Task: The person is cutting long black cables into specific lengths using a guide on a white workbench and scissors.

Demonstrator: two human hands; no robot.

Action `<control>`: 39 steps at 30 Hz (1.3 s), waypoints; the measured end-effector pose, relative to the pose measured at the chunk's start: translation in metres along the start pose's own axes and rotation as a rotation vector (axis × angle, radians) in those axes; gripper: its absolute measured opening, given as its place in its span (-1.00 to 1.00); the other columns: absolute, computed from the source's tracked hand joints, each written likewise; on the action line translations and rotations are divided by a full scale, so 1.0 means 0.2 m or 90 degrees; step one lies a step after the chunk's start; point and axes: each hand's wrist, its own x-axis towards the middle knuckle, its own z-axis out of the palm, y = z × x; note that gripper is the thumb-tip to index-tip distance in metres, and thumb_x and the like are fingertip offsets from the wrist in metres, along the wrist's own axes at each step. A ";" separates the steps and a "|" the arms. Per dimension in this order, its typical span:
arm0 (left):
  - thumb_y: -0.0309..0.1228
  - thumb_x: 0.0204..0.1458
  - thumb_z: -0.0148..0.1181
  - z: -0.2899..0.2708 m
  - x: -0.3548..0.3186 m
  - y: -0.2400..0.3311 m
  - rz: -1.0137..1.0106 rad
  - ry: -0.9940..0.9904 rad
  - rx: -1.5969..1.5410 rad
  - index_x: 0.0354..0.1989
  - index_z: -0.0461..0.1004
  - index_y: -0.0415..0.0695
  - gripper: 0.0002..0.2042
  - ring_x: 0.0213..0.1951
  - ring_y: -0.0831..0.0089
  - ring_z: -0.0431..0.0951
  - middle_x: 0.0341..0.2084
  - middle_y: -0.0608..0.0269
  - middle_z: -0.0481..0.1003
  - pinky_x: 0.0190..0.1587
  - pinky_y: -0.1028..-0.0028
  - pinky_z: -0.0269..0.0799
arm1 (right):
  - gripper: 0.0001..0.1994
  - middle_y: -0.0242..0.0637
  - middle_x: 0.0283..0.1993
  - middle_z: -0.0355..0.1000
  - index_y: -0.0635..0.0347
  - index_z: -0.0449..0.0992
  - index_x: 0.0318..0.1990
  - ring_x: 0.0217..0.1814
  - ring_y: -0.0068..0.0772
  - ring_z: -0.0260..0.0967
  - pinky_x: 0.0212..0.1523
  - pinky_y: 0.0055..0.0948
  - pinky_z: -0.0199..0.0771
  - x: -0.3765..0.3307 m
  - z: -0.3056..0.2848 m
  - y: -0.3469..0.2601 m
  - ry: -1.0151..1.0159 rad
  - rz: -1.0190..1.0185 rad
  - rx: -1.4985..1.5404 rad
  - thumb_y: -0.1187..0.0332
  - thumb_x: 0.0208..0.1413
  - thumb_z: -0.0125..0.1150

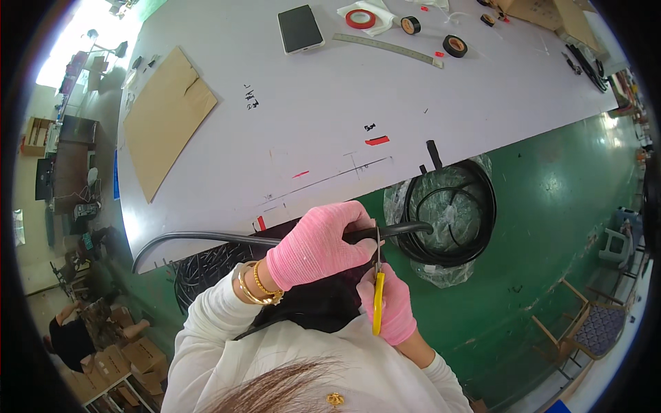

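My left hand (320,244), in a pink glove, closes round a thick black cable (206,236) in front of the table's near edge. The cable bends down at the left corner of the table and runs out to the right of my hand. In my pink-gloved right hand (396,308) is a yellow-handled cutting tool (378,303). Its narrow metal blade stands upright across the cable, just right of my left fingertips. Whether it is scissors or a knife I cannot tell. My fingers hide the part of the cable between them.
A black cable coil (487,227) in clear plastic lies on the green floor. On the white table (289,124) are a cardboard sheet (169,120), a dark tablet-like device (300,29), a steel ruler (389,48) and several tape rolls (454,46). A bundle of dark cables (200,275) hangs near my left arm.
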 end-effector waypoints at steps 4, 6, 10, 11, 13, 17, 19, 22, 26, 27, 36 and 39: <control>-0.50 -0.11 0.27 0.01 -0.01 0.01 0.011 0.030 0.020 -0.35 0.47 -0.28 -0.83 -0.45 0.43 0.52 -0.52 0.16 0.51 -0.33 0.46 0.46 | -0.90 -0.45 -0.50 0.26 0.24 0.31 -0.38 -0.50 -0.63 0.18 -0.47 -0.61 0.22 0.00 0.00 0.02 0.018 0.081 0.106 0.55 0.05 0.12; -0.46 -0.10 0.29 0.01 -0.01 0.01 0.002 0.028 0.025 -0.32 0.47 -0.29 -0.80 -0.41 0.32 0.58 -0.47 0.09 0.56 -0.29 0.43 0.49 | -0.89 -0.42 -0.49 0.30 0.25 0.32 -0.38 -0.50 -0.59 0.22 -0.46 -0.59 0.25 0.00 0.02 0.00 0.046 0.014 -0.055 0.53 0.06 0.14; -0.47 -0.11 0.29 0.03 -0.02 0.01 0.001 0.050 0.015 -0.36 0.46 -0.26 -0.82 -0.41 0.31 0.54 -0.46 0.11 0.50 -0.30 0.42 0.48 | -0.73 -0.41 -0.51 0.21 0.23 0.21 -0.38 -0.47 -0.61 0.12 -0.42 -0.57 0.22 0.00 0.04 -0.05 0.079 -0.021 -0.124 0.42 0.06 0.26; -0.47 -0.11 0.29 0.03 -0.02 0.01 0.004 0.062 0.014 -0.38 0.45 -0.25 -0.83 -0.41 0.31 0.53 -0.45 0.12 0.48 -0.31 0.42 0.47 | -0.73 -0.41 -0.51 0.23 0.23 0.22 -0.38 -0.47 -0.60 0.13 -0.41 -0.55 0.24 0.01 0.05 -0.05 0.089 -0.029 -0.146 0.41 0.05 0.27; -0.53 -0.13 0.26 0.04 -0.02 -0.01 0.034 0.084 0.022 -0.37 0.43 -0.24 -0.84 -0.44 0.43 0.49 -0.46 0.19 0.45 -0.34 0.48 0.45 | -0.68 -0.34 -0.52 0.27 0.24 0.26 -0.38 -0.49 -0.49 0.19 -0.41 -0.49 0.29 0.01 0.05 -0.05 0.102 -0.044 -0.145 0.26 0.07 0.30; -0.60 -0.14 0.22 0.05 -0.03 -0.02 0.074 0.112 0.026 -0.33 0.40 -0.23 -0.82 -0.46 0.57 0.45 -0.46 0.28 0.41 -0.36 0.54 0.43 | -0.66 -0.32 -0.53 0.32 0.23 0.30 -0.39 -0.52 -0.42 0.24 -0.43 -0.47 0.32 0.01 0.06 -0.06 0.122 -0.055 -0.155 0.18 0.10 0.29; -0.56 -0.10 0.25 0.03 -0.03 0.00 0.057 0.084 0.007 -0.33 0.41 -0.24 -0.83 -0.43 0.49 0.49 -0.45 0.23 0.44 -0.34 0.49 0.45 | -0.76 -0.37 -0.53 0.30 0.24 0.29 -0.40 -0.50 -0.49 0.22 -0.44 -0.51 0.29 0.01 0.05 -0.03 0.099 -0.055 -0.126 0.35 0.04 0.25; -0.53 -0.05 0.26 -0.02 -0.04 0.02 0.020 0.020 -0.054 -0.31 0.41 -0.26 -0.83 -0.39 0.45 0.52 -0.45 0.20 0.46 -0.30 0.46 0.47 | -0.84 -0.42 -0.53 0.28 0.25 0.28 -0.40 -0.49 -0.58 0.20 -0.45 -0.56 0.26 0.00 0.02 -0.03 0.046 -0.047 -0.068 0.53 -0.02 0.19; -0.57 -0.01 0.21 -0.04 -0.05 0.04 0.040 -0.012 -0.084 -0.26 0.38 -0.26 -0.84 -0.39 0.54 0.53 -0.46 0.23 0.48 -0.30 0.49 0.48 | -0.88 -0.39 -0.52 0.28 0.24 0.28 -0.40 -0.48 -0.61 0.20 -0.46 -0.57 0.26 0.00 0.01 -0.10 -0.013 0.045 -0.003 0.57 -0.01 0.12; -0.57 -0.01 0.21 -0.04 -0.05 0.04 0.039 -0.011 -0.084 -0.26 0.38 -0.26 -0.84 -0.39 0.54 0.53 -0.46 0.23 0.48 -0.30 0.49 0.48 | -0.88 -0.39 -0.52 0.28 0.24 0.28 -0.40 -0.48 -0.61 0.20 -0.46 -0.57 0.26 0.00 0.01 -0.10 -0.015 0.046 -0.003 0.57 -0.01 0.12; -0.57 0.01 0.21 -0.09 -0.06 0.11 -0.029 -0.067 -0.099 -0.24 0.36 -0.27 -0.82 -0.47 0.54 0.54 -0.55 0.26 0.50 -0.38 0.50 0.48 | -0.69 -0.41 -0.55 0.20 0.13 0.35 -0.34 -0.59 -0.49 0.10 -0.58 -0.61 0.20 -0.01 0.00 -0.04 -0.010 0.015 0.002 0.08 0.28 0.02; -0.69 -0.05 0.17 -0.09 -0.06 0.11 -0.055 -0.061 -0.149 -0.29 0.37 -0.24 -0.82 -0.60 0.61 0.48 -0.50 0.25 0.49 -0.52 0.58 0.41 | -0.72 -0.40 -0.51 0.23 0.12 0.35 -0.33 -0.56 -0.50 0.12 -0.56 -0.61 0.22 -0.02 0.00 -0.03 0.002 0.058 0.028 0.11 0.28 0.03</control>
